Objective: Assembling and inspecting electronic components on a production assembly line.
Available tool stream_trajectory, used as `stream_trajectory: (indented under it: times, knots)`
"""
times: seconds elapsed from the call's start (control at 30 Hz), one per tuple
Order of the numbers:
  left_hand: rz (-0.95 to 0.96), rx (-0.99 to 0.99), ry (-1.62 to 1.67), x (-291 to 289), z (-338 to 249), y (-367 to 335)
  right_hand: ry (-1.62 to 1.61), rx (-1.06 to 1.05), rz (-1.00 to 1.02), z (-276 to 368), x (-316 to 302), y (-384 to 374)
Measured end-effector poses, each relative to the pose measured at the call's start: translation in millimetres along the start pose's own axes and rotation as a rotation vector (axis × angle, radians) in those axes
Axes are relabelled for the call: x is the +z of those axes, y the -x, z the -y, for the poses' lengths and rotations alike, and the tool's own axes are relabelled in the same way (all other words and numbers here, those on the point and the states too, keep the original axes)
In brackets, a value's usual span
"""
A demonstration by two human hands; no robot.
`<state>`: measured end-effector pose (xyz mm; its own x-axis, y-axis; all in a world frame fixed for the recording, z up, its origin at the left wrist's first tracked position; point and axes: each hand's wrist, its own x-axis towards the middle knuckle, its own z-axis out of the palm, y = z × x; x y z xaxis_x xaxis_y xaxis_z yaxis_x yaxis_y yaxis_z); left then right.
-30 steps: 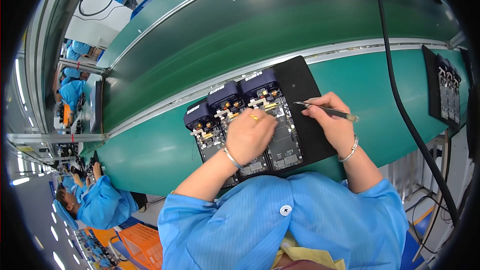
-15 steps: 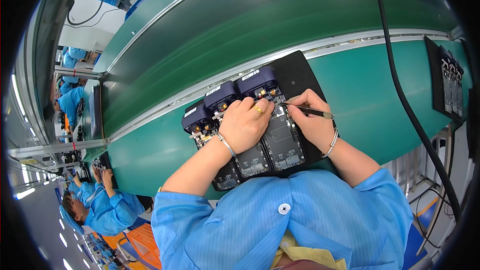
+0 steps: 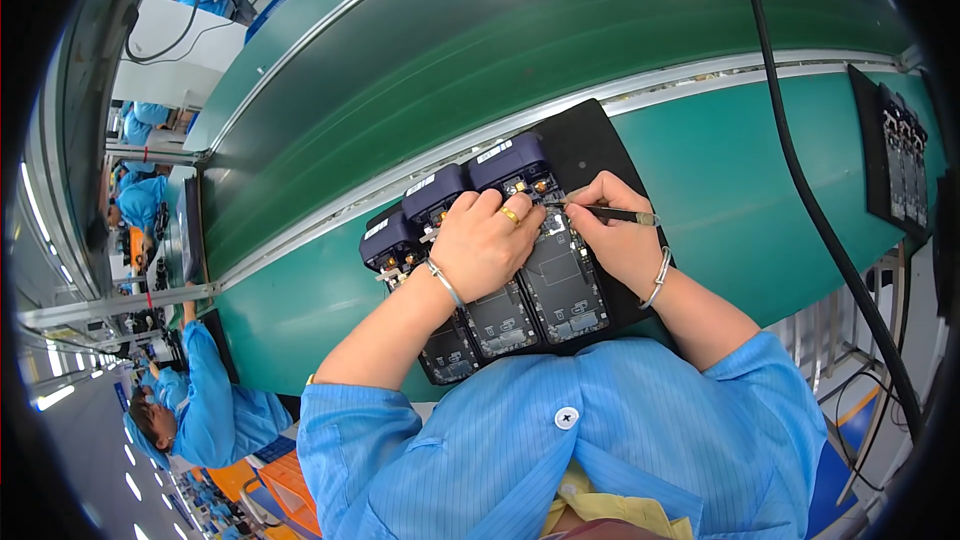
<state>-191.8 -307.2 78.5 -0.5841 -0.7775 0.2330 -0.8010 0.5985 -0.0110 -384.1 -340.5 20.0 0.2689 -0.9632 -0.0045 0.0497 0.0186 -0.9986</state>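
Note:
My right hand (image 3: 625, 240) is closed on a pair of tweezers (image 3: 625, 214). Their tips point left, at the top of the rightmost dark circuit board (image 3: 565, 280). My left hand (image 3: 482, 248), wearing a ring, lies across the boards with its fingers bent together. Its fingertips press at the upper end of that same board, close to the tweezer tips; what they pinch, if anything, is hidden. Three such devices sit side by side on a black tray (image 3: 590, 145), each with a dark blue housing (image 3: 508, 162) at its far end. My left hand covers much of the middle one.
Beyond the green bench (image 3: 290, 325) runs a green conveyor belt (image 3: 480, 60) behind a metal rail. A black cable (image 3: 790, 150) hangs down at right. Another loaded tray (image 3: 890, 165) stands far right. A co-worker in blue (image 3: 215, 400) sits to the left.
My hands stay at the same board, with the tweezers shifted slightly left and angled a little differently. At left, the co-worker's arm has reached forward.

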Motion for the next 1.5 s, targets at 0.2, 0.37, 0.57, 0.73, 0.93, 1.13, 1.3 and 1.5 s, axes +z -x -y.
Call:
stream_trajectory:
  times: [0.2, 0.37, 0.57, 0.73, 0.93, 1.13, 1.3, 1.5]
  knots:
    - [0.024, 0.018, -0.019, 1, 2, -4, 0.016, -0.031, 0.044, 0, -3, 0]
    - [0.04, 0.039, -0.038, 1, 3, -6, -0.011, -0.021, 0.042, 0, -4, 2]
    - [0.071, 0.019, -0.018, -1, 2, -5, 0.044, -0.067, 0.054, -1, -5, 2]
    - [0.097, 0.028, -0.045, -3, 1, -9, 0.227, -0.348, 0.058, 8, -6, -1]
    - [0.151, -0.002, -0.065, -5, -4, -8, 0.236, -0.276, 0.087, 16, -3, 0]
    - [-0.152, -0.039, 0.012, -16, -13, 24, 0.029, -0.126, 0.054, 1, -7, -1]
    - [-0.317, -0.349, 0.012, -24, -3, 75, 0.092, -0.268, 0.101, 31, 32, 23]
    - [-0.2, -0.269, -0.007, -13, 1, 80, 0.188, -0.341, 0.1, 28, 73, 28]
